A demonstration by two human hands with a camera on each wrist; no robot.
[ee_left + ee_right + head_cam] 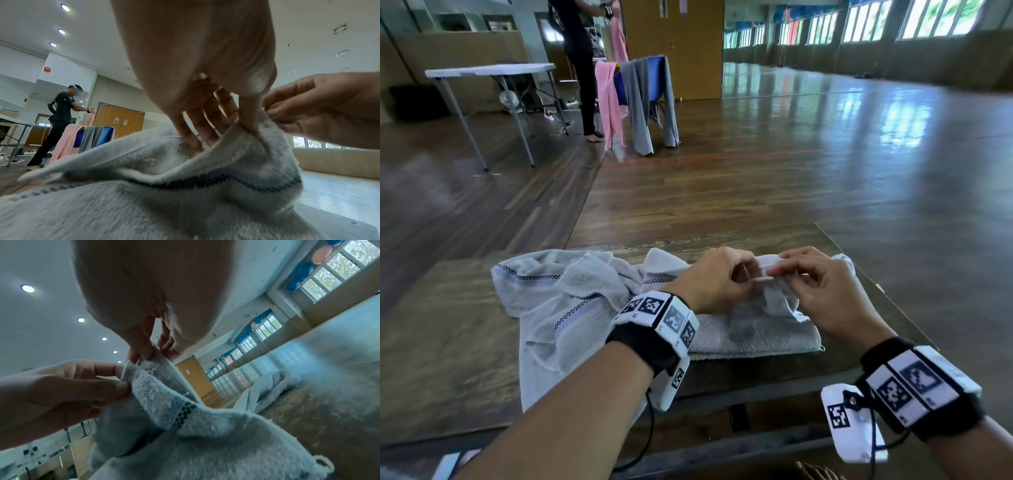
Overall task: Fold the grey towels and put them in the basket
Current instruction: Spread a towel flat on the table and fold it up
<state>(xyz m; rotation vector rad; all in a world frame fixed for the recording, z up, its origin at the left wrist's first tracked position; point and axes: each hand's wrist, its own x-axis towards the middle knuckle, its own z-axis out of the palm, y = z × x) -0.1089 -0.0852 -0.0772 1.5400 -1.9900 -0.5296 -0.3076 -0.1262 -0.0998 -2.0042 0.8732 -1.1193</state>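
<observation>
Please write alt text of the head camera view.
Both hands, left hand and right hand, pinch an edge of a crumpled grey towel on a wooden table. Behind, a person handles a pink cloth.

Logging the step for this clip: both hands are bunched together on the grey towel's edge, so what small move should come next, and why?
Probably slide the hands apart along the hem to stretch it straight. The left hand and right hand pinch the same edge of the pale grey terry towel close together, while the rest lies crumpled on the worn wooden table; no fold is squared yet.
</observation>
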